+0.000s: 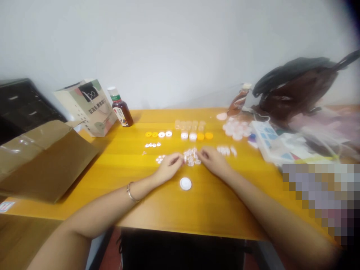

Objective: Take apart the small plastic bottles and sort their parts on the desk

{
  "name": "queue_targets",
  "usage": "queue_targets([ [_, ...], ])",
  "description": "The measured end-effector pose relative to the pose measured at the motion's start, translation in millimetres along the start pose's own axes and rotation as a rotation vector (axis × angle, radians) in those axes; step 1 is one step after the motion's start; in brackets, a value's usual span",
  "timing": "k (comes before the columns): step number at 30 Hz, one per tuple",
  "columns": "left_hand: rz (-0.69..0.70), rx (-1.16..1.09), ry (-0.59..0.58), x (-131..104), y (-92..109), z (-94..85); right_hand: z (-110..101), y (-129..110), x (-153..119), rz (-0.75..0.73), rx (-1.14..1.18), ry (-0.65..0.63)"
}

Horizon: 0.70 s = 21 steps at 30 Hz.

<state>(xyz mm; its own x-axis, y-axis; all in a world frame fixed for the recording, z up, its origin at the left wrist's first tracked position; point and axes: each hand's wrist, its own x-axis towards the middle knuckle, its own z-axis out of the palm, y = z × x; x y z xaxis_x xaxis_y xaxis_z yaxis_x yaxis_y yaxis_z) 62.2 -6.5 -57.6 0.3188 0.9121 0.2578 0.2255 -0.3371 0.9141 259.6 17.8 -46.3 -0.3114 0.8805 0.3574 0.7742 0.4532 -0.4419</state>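
Both hands are at a cluster of small whitish, see-through pieces in the middle of the table. My left hand is at the cluster's left edge, its fingers drawn together; what they hold, if anything, is too small to make out. On the opposite edge, my right hand has its fingers curled in, and blur hides whatever is in them. Close to the left fingers lie several small white round pieces. A white round disc rests nearer to me, below the cluster. Beyond the right hand are blurred white pieces.
Farther back are yellow rings, white rings, orange lids and clear round containers. A cardboard box, paper bag and dark bottle stand left. Pale discs, another bottle and a bag are right.
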Motion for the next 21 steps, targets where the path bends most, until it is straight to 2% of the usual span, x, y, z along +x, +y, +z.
queue_targets([
  [8,0.006,-0.003,-0.029,0.5,0.0,0.0,3.9,-3.8,3.5,-0.017,-0.041,0.003],
  [14,0.017,0.003,-0.042,0.2,1.1,-0.2,0.3,-5.6,2.9,0.006,-0.005,0.053],
  [17,0.009,0.009,-0.042,0.1,2.7,0.1,-3.1,-13.5,-1.9,-0.03,0.088,0.055],
  [21,0.028,0.033,-0.079,-0.1,3.8,-0.4,-5.8,-29.4,-12.7,-0.148,0.323,0.006],
])
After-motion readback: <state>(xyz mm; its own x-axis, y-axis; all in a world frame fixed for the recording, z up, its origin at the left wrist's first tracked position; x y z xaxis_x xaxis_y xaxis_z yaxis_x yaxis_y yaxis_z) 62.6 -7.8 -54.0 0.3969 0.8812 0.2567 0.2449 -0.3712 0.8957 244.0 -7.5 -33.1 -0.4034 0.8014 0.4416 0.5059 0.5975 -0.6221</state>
